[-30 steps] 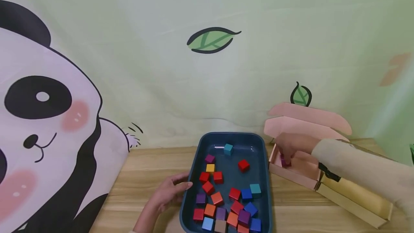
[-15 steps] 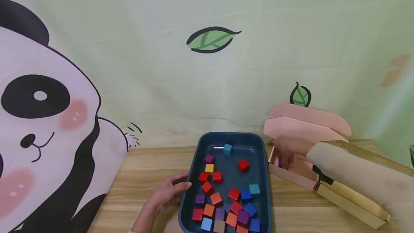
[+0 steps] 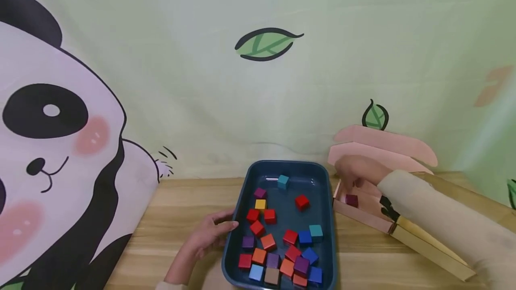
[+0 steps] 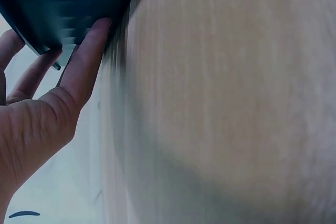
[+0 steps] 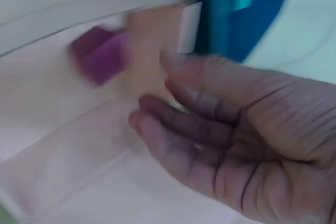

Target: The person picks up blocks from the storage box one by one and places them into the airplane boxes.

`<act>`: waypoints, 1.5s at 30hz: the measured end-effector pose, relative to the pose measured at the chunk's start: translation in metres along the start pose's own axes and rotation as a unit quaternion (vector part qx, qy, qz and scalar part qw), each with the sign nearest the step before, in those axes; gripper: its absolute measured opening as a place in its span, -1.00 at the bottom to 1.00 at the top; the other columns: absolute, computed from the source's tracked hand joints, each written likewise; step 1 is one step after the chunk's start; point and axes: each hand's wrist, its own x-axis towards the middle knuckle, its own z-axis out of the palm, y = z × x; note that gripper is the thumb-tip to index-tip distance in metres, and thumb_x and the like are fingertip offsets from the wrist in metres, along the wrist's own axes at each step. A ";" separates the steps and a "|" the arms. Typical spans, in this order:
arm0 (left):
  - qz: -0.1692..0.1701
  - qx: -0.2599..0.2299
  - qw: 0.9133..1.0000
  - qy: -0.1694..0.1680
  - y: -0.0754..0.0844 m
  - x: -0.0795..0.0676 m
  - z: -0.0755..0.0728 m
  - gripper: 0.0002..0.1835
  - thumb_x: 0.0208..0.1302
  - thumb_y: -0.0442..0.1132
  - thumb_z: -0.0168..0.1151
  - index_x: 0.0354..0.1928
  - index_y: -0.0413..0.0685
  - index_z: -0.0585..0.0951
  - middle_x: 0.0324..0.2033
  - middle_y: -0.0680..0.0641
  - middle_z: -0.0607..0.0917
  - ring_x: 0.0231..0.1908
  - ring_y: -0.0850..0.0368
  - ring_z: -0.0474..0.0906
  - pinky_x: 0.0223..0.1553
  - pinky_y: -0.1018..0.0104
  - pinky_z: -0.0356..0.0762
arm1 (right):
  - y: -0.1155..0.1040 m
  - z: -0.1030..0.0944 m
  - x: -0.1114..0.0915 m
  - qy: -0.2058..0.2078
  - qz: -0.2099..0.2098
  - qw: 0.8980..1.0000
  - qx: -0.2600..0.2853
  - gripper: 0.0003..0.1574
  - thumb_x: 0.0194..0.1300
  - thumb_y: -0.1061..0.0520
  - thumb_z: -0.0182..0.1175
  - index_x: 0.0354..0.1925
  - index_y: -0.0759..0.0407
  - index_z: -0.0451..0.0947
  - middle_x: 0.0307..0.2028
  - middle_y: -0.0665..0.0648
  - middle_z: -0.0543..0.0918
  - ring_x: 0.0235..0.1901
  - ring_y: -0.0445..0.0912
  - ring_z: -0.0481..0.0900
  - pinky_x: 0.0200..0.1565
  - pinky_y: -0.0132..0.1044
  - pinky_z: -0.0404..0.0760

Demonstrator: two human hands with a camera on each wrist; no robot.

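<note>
Nearest, loose coloured cubes point(image 3: 259, 256) lay in the blue tray point(image 3: 297, 186), mostly toward its near end. The left hand point(image 3: 209, 235) touched the tray's left side, fingers extended rather than wrapped, presumably to steady it on the wooden surface point(image 3: 189, 200). To the right, an open yellow box point(image 3: 431, 254) sat partly beneath the sleeve point(image 3: 427, 209). Beyond, inside the pink box point(image 3: 363, 216), a purple cube point(image 3: 351, 200) rested near the left end. Just above it hung the right hand point(image 3: 360, 171), fingers loosely bent, holding nothing. Behind, the pink lid point(image 3: 379, 155) stood raised, apparently leaving the inside reachable, before a panda backdrop point(image 3: 201, 102)
</note>
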 end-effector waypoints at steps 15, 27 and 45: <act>-0.021 0.004 1.000 0.006 0.003 0.001 -0.001 -0.33 0.35 -0.17 0.37 0.45 -0.16 0.41 0.35 -0.34 0.47 0.05 -0.11 0.63 -0.01 -0.12 0.67 | -0.100 -0.027 0.047 0.164 -0.129 0.978 0.025 -0.71 0.26 0.15 0.39 -0.04 0.18 0.71 -0.18 0.08 0.73 -0.24 -0.04 0.57 -0.08 -0.21 0.63; -0.036 -0.010 0.999 -0.006 0.002 0.003 0.000 -0.32 0.37 -0.16 0.35 0.48 -0.11 0.38 0.36 -0.31 0.47 0.06 -0.10 0.64 0.00 -0.11 0.67 | -0.127 -0.002 0.085 0.191 -0.104 0.976 0.013 -0.94 0.23 0.24 0.42 -0.33 0.20 0.70 -0.44 0.03 0.64 -0.43 -0.11 0.46 -0.29 -0.28 0.57; -0.042 -0.017 0.999 -0.016 0.006 0.000 -0.003 -0.33 0.39 -0.17 0.33 0.48 -0.13 0.38 0.34 -0.32 0.48 0.06 -0.11 0.64 0.03 -0.13 0.65 | -0.137 0.008 0.105 0.183 -0.069 0.980 0.022 -0.73 0.15 0.29 0.48 -0.15 0.27 0.69 -0.28 0.13 0.68 -0.36 -0.06 0.49 -0.17 -0.24 0.66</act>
